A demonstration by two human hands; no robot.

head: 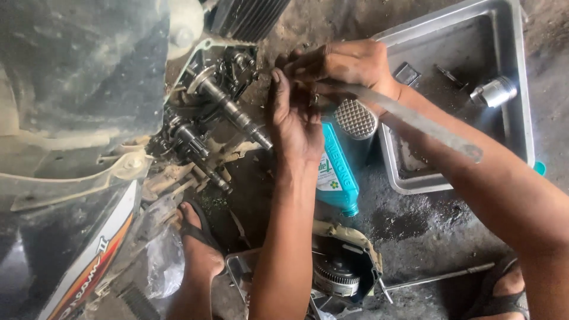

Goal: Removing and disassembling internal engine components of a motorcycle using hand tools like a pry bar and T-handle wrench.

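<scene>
Both hands meet: right hand [347,65] clamped on a flat metal file [415,118], left hand [293,121] half-curled beside its tip.

Open floor [438,231] right of centre allows passage; teal bottle [338,172], metal tray [510,59] far right, and engine shafts [231,109] left obstruct.
</scene>
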